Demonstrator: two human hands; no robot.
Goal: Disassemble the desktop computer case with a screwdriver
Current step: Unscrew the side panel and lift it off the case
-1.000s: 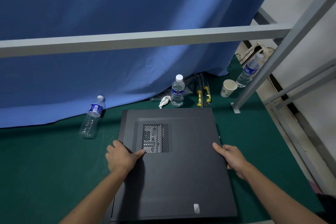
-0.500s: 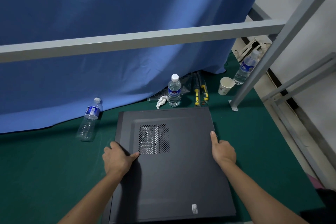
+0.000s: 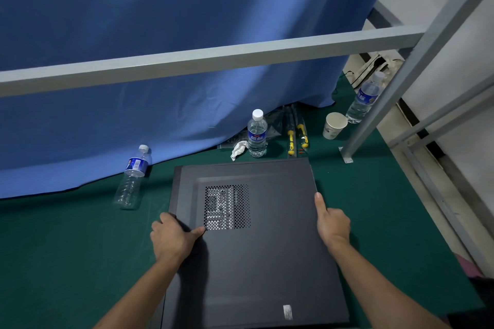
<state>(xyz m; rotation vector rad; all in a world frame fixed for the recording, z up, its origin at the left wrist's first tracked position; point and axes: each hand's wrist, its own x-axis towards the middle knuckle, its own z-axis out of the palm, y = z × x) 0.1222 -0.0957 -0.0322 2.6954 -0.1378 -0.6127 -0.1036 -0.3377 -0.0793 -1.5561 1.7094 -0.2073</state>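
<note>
The computer case (image 3: pixel 254 243) lay flat on the green bench (image 3: pixel 66 262), its side panel not yet removed. The left hand (image 3: pixel 173 238) and right hand (image 3: pixel 331 224) gripped the case's opposite edges; the screwdrivers (image 3: pixel 296 136) lay untouched behind the case.

So the black computer case (image 3: pixel 256 243) lies flat on the green worktop (image 3: pixel 66 262), vent grille facing up. Left hand (image 3: pixel 173 238) grips its left edge, thumb by the grille; right hand (image 3: pixel 331 224) holds the right edge. Behind it: water bottles, two yellow-handled screwdrivers (image 3: pixel 296 137), a paper cup (image 3: pixel 334 125).
</note>
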